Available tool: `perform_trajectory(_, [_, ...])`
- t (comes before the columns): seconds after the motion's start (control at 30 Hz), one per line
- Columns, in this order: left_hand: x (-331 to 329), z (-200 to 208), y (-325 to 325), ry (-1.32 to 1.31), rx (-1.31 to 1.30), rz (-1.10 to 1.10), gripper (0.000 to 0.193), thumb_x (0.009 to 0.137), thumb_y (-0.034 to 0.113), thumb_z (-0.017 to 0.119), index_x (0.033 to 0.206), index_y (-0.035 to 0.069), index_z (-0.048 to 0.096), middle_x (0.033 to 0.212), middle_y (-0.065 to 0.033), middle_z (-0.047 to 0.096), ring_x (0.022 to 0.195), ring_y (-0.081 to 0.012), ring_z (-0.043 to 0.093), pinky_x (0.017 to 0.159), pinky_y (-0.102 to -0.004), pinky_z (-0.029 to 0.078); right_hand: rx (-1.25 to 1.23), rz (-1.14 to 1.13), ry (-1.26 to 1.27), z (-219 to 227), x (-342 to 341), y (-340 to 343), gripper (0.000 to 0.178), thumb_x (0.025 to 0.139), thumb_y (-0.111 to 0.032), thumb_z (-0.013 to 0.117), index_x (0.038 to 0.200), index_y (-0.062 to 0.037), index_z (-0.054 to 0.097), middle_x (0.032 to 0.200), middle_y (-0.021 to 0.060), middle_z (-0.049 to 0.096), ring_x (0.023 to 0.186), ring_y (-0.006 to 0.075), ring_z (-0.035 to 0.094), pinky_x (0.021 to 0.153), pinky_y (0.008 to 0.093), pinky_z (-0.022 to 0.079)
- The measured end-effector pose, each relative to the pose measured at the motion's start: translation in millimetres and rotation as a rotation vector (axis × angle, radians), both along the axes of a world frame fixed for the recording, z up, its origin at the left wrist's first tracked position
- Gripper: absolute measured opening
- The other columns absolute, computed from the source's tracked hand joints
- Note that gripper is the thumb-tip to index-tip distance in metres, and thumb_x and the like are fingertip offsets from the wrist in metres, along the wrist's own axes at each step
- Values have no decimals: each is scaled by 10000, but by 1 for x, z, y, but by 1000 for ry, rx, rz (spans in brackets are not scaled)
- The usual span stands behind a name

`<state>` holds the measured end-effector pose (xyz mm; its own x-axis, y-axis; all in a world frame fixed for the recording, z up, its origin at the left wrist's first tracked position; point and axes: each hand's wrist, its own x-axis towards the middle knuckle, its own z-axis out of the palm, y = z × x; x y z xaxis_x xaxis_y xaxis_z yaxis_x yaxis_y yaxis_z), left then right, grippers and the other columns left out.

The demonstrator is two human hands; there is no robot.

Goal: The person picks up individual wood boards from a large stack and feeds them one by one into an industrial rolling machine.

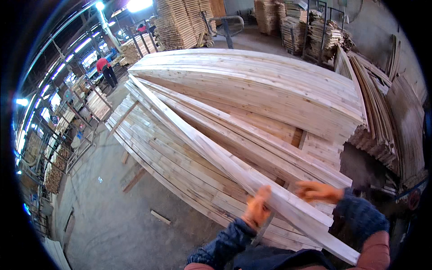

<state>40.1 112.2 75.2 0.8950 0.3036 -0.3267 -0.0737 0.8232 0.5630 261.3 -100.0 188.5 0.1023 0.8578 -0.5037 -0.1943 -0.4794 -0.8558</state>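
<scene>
Where the left grip is set: against the left edge of the long board; whether it is clenched cannot be told.
Right grip: released, its blurred fingers extended near the board's right side.
Long board: laid aslant over the lower boards, its near end pointed toward the wearer.
Tall stack: ranged beyond, built of pale boards.
Markings: knots and grain are shown; finer marks cannot be read.
Far left: a person in red is seen bent over.

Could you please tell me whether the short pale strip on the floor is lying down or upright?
Lying down: the strip stretches lengthwise along the grey floor.
</scene>
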Motion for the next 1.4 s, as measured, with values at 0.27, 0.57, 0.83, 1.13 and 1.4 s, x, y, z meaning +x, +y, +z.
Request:
perform_trajectory(0.27, [-78,15,-70,244,-28,-861,583,1002,393,706,1442,46,547,1401,-108,609,1269,-250,604,1077,-379,506,166,75,24,-90,-112,155,1112,831,-352,858,1665,-90,170,1492,206,484,1159,260,634,987,379,539])
perform_trajectory(0.57, [-37,158,131,48,2424,-611,729,903,562,667,1499,165,532,1540,-135,515,1463,-305,438,1226,-496,296,-2,-66,167,-101,-134,-103,1136,735,-381,940,1635,-101,306,1652,151,320,1506,314,340,1251,473,260])
perform_trajectory(0.83, [29,116,223,-149,2386,-1275,998,624,538,853,1491,161,532,1485,-151,570,1386,-352,515,1202,-469,368,-228,-90,-515,7,-179,-260,1084,712,-460,902,1628,-264,357,1487,179,571,1347,350,562,1177,392,387])
perform_trajectory(1.13, [-20,24,133,-441,2804,-869,708,720,520,742,1248,64,619,1232,-202,598,1217,-420,515,1064,-588,388,-393,-43,-973,-34,-220,-348,1174,624,-221,880,1643,-286,300,1359,142,639,1228,365,631,1067,439,498])
perform_trajectory(1.4, [-31,105,-110,-444,2507,-765,518,772,255,704,1258,83,657,1125,-150,667,1054,-381,631,908,-545,494,-721,-371,-1370,-40,-251,-502,1214,534,-192,903,1613,-266,353,1528,100,522,1440,322,465,1261,505,282])
